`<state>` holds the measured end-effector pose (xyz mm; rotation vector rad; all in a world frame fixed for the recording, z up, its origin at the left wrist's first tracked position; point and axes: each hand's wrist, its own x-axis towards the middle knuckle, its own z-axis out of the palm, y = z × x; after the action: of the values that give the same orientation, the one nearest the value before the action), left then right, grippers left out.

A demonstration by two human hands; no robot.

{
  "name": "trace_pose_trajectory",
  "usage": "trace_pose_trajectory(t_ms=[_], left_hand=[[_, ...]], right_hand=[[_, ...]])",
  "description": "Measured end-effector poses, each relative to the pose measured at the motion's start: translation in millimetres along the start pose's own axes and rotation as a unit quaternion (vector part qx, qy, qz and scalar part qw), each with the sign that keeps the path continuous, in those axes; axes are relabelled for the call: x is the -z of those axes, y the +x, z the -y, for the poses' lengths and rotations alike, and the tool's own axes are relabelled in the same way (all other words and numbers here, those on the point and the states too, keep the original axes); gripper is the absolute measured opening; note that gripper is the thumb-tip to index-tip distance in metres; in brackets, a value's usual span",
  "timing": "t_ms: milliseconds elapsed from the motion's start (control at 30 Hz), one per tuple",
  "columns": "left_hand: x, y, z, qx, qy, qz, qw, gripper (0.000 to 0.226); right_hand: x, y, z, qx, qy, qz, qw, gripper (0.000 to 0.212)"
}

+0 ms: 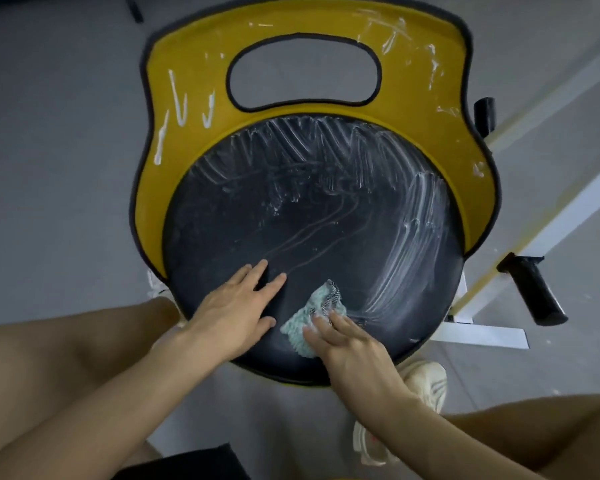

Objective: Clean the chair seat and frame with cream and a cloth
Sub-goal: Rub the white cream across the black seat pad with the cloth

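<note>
On black seat (309, 220), right hand (354, 348) pressing cloth (312, 310)

The round black seat (257, 220) lies under my fingers. My left hand (232, 306) rests flat on it; just right of it my right hand (350, 344) presses a pale green cloth (309, 318) onto it. White cream streaks (420, 216) arc beyond my right fingertips and along the far edge. Grey floor (49, 168) lies beneath it.
</note>
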<state>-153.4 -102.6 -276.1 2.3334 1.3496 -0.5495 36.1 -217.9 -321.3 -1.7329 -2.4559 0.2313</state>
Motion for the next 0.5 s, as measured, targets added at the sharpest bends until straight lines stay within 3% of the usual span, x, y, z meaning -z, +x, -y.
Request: trace_pose_trajectory(t_ms=[200,300,333,367,400,500], left_hand=[[-13.3,-18.9,18.4,0.034,-0.066,-0.027,0.997,0.074],[-17.3,-18.0,28.4,0.044,-0.089,-0.052,0.994,0.072],[-18.1,-17.4,32.6,0.05,-0.094,-0.059,0.993,0.072],[-18.6,-16.4,37.5,0.057,-0.099,-0.065,0.991,0.073],[-19.3,-15.5,42.6,0.063,-0.103,-0.07,0.99,0.073],[-22.1,-12.2,55.9,0.074,-0.118,-0.098,0.985,0.074]], right_hand=[[9.6,-45.2,-31.1,0.055,-0.038,-0.036,0.997,0.038],[-7.4,-28.7,-20.5,0.078,-0.041,-0.047,0.995,0.044],[-7.8,-13.3,-12.6,0.09,-0.031,-0.043,0.995,0.038],[-3.4,8.8,-4.2,0.096,-0.018,-0.029,0.995,0.025],[3.2,34.4,3.1,0.086,0.003,0.005,0.996,0.026],[12.3,122.5,4.6,0.023,-0.018,0.103,0.994,0.051]])
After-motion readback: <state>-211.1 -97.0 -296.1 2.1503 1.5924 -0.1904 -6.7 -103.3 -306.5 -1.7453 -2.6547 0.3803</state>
